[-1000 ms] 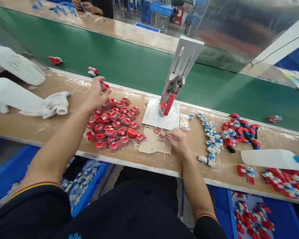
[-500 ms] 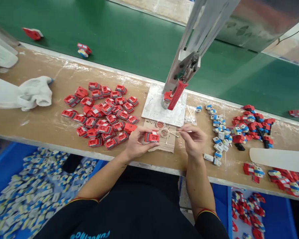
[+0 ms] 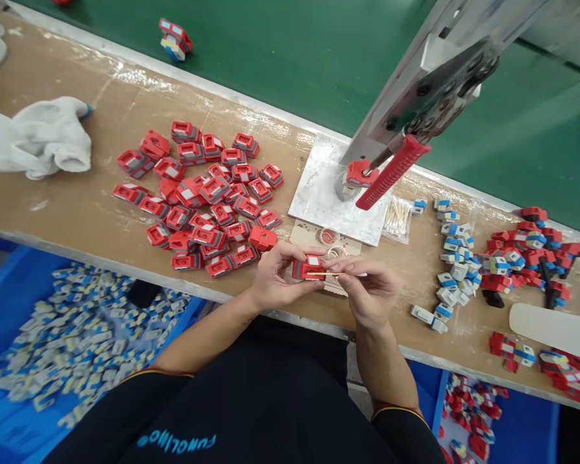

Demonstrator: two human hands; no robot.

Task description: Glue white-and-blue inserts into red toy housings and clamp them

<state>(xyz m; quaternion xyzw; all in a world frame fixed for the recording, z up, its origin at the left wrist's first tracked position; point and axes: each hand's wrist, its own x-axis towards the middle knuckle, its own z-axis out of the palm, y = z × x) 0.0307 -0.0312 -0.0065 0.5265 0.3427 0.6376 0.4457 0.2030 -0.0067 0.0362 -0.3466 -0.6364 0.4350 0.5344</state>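
1. One red part (image 3: 309,267), recessed face showing, gripped between the thumb and fingers of the left hand (image 3: 280,277).
2. One thin stick (image 3: 319,274), pinched in the fingers of the right hand (image 3: 370,290), its end over the red part; contact cannot be told.
3. Two risks, as judged: the stick could skid off the recess and mark an outer face, should the left fingers let the part tilt; the right wrist, dropped carelessly, could tip a dish.
4. Two small round dishes (image 3: 328,236), just beyond the fingers, on one cardboard sheet (image 3: 299,233).
5. One metal plate (image 3: 316,187), farther beyond the fingers, carrying one lever press with a red handle (image 3: 391,173); one red piece (image 3: 361,173) sits under it.
6. One bag of cotton swabs (image 3: 397,218), beyond and right of the right fingers.
7. Roughly thirty red blocks (image 3: 214,189), heaped on the bench (image 3: 111,122) left of the left fingers; overlap prevents an exact count.
8. About twenty blue-and-white pieces (image 3: 459,270), right of the right fingers, approximate.
9. Two blue bins, nearer the body: one left (image 3: 9,419), one right (image 3: 536,412); contents too many to count.
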